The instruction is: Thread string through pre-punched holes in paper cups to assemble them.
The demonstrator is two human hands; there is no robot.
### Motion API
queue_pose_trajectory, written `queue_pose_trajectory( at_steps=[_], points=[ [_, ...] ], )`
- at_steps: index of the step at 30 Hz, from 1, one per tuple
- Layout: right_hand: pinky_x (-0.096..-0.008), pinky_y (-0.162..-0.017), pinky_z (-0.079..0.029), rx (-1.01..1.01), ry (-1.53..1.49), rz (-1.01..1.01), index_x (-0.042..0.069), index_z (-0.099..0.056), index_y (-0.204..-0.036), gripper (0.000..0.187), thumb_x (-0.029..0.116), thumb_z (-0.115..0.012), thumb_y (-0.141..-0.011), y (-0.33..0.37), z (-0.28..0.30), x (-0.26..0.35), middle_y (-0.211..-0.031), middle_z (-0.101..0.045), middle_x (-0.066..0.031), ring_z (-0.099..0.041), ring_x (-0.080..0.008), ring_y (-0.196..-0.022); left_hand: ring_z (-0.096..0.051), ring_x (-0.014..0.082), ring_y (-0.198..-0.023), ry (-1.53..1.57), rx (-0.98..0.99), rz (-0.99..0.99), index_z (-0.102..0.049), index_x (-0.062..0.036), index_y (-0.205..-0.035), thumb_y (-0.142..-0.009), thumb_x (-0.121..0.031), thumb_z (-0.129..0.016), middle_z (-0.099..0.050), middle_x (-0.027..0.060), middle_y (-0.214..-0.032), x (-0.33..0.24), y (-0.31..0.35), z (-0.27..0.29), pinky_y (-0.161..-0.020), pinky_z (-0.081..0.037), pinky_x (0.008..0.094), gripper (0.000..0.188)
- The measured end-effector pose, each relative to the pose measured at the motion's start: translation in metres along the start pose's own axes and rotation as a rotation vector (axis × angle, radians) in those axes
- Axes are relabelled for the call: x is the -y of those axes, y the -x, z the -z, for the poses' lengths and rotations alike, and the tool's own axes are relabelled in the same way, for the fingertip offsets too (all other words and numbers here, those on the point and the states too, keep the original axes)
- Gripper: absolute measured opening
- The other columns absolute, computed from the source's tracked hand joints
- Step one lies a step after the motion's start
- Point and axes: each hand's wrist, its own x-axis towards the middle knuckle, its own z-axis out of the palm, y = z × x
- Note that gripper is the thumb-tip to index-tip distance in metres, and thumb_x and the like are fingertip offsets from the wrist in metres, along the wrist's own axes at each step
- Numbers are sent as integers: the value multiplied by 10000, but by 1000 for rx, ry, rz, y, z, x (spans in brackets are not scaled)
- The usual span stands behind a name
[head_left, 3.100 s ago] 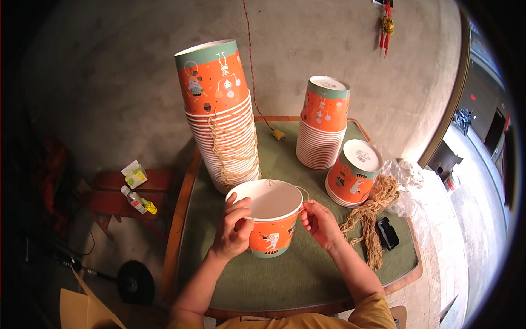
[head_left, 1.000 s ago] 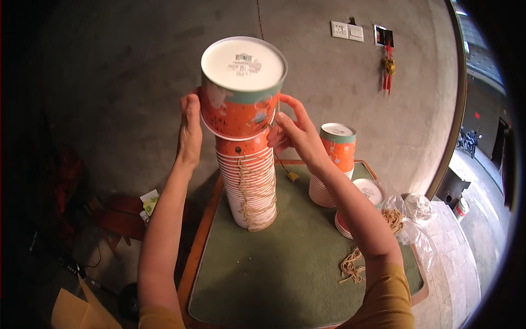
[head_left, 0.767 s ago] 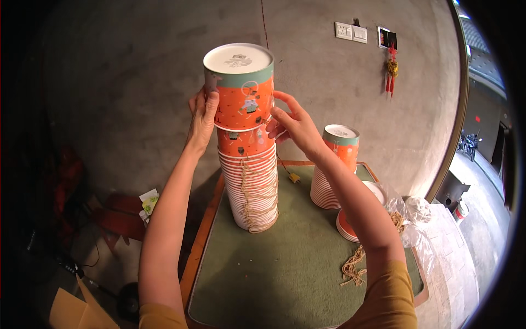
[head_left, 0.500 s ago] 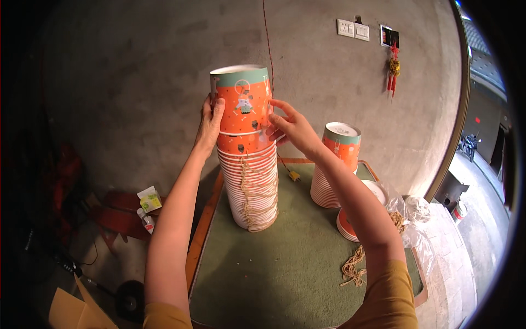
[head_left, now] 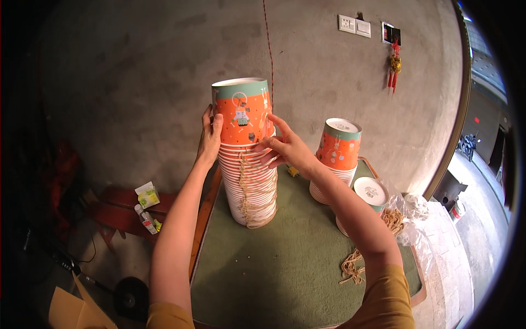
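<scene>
A tall stack of nested paper buckets (head_left: 249, 189) stands on the green tabletop (head_left: 263, 274), with a tangle of tan twine (head_left: 257, 192) down its front. The topmost paper bucket (head_left: 235, 112) is orange with a green band and cartoon figures; its wide white-rimmed end faces down, resting against the rims below. My left hand (head_left: 209, 137) closes around its left side, thumb in front and most fingers hidden behind. Against its lower right side, the fingers of my right hand (head_left: 289, 145) press near the rim, index finger raised along the wall.
A shorter stack of similar buckets (head_left: 338, 151) stands to the right. Beside it are another upturned bucket (head_left: 371, 191), loose twine (head_left: 352, 267) and a clear plastic bag (head_left: 415, 211). A red bench (head_left: 118, 214) holds a bottle and a packet at left. A concrete wall rises behind.
Both hands have lowered the topmost bucket, so the orange band of the one beneath it is now covered. My right hand has slid down beside the rim.
</scene>
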Motion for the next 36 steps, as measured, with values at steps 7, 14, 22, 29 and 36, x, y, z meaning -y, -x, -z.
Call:
queue_pose_trajectory(
  at_steps=[7, 14, 22, 29, 36],
  points=[
    [-296, -687, -571, 40, -82, 9, 86, -73, -1537, 734, 235, -545, -995, 3, -4, 11, -1055, -683, -126, -683, -178, -776, -256, 265, -1431, -36, 8, -28, -230, -44, -1504, -962, -656, -355, -281, 144, -1536, -1, 2, 1, -1170, -203, 369, 827],
    [-299, -674, -574, 31, -91, 20, 53, -52, -1534, 768, 241, -558, -987, 1, -12, 24, -1103, -678, -147, -689, -182, -778, -314, 267, -1395, 17, 30, -106, -267, -9, -1475, -981, -619, -357, -330, 160, -1502, -1, -6, 3, -1153, -239, 366, 791],
    [-305, -653, -593, 89, -110, 66, 140, 100, -1535, 832, 203, -533, -999, 3, -25, 9, -1184, -644, -152, -693, -194, -765, -333, 252, -1383, 5, 9, -114, -330, -18, -1452, -1011, -578, -311, -369, 146, -1481, 13, -9, 6, -1148, -246, 355, 713],
    [-305, -672, -598, 108, -153, 30, 175, 13, -1548, 735, 171, -494, -1015, 18, -30, -11, -1263, -608, -116, -695, -193, -832, -353, 259, -1369, 14, 1, -50, -350, -6, -1444, -1034, -510, -310, -396, 151, -1465, 29, 6, 8, -1137, -263, 349, 651],
    [-278, -700, -583, -88, -327, -49, 70, -298, -1480, 502, 169, -460, -1016, 81, -17, -51, -1376, -547, -92, -680, -202, -959, -474, 260, -1264, 107, -237, 120, -377, -23, -1436, -1042, -446, -349, -460, 176, -1389, 49, 83, 2, -1046, -389, 375, 579]
  ],
)
